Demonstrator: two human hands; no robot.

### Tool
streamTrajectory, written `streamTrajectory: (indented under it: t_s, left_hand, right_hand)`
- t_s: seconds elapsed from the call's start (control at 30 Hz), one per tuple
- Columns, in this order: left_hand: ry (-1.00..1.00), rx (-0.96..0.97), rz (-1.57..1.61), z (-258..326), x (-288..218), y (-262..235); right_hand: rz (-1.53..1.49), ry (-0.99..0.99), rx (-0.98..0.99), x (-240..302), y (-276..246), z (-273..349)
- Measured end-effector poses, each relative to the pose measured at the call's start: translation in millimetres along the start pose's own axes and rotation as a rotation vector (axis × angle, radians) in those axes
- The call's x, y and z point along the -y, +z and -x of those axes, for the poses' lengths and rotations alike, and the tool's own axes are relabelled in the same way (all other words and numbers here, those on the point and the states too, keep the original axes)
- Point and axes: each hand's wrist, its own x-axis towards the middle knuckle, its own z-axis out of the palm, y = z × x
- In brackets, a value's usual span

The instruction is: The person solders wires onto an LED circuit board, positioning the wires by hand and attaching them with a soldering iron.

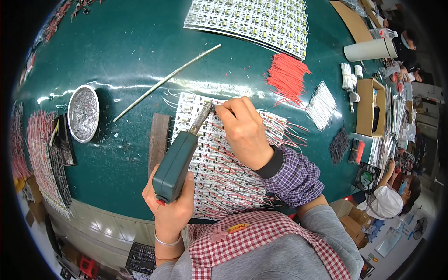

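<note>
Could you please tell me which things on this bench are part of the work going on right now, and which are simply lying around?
In use: soldering iron in the left hand; right hand pinching a wire at the iron's tip; wired strip panel.

Lying about: round metal dish, long thin rod, red wire bundle, white wire bundle, cardboard box.

One camera sits on the person's head and looks down at the green tabletop (126,46) from close up. Its round lens bends the edges.

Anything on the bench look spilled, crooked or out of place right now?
Mostly tidy. A few red wires have strayed from the bottom of the red bundle onto the green table, and a long thin rod lies slantwise across it.
</note>
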Motion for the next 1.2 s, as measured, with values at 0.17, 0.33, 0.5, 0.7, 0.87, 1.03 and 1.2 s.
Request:
streamTrajectory:
  t_s: [0.17, 0.33, 0.5, 0.7, 0.87, 1.03, 1.2]
  left_hand:
    - [-0.179, -0.138, 0.141, 13, -4, -7]
    - [-0.296, -0.153, 0.427, 11, -20, -14]
    - [-0.284, -0.122, 0.769, 14, -2, -22]
    - [-0.231, -0.111, 0.755, 20, -2, -18]
    - [-0.192, -0.063, 0.613, 21, -3, -11]
    - [-0.149, -0.048, 0.314, 15, 10, 1]
    - [-0.225, 0.003, 0.282, 11, 5, 1]
  right_hand:
    - [0.020, 0.006, 0.006, 0, 1, 0]
    - [0.019, 0.005, -0.010, 1, 2, 1]
    - [0.017, 0.009, -0.005, 1, 2, 1]
    - [-0.006, 0.021, -0.017, 1, 4, 2]
    - [-0.037, 0.026, -0.034, 1, 5, 3]
    - [-0.057, 0.048, -0.056, 3, 5, 2]
    - [-0.058, 0.028, -0.035, 0, 4, 3]
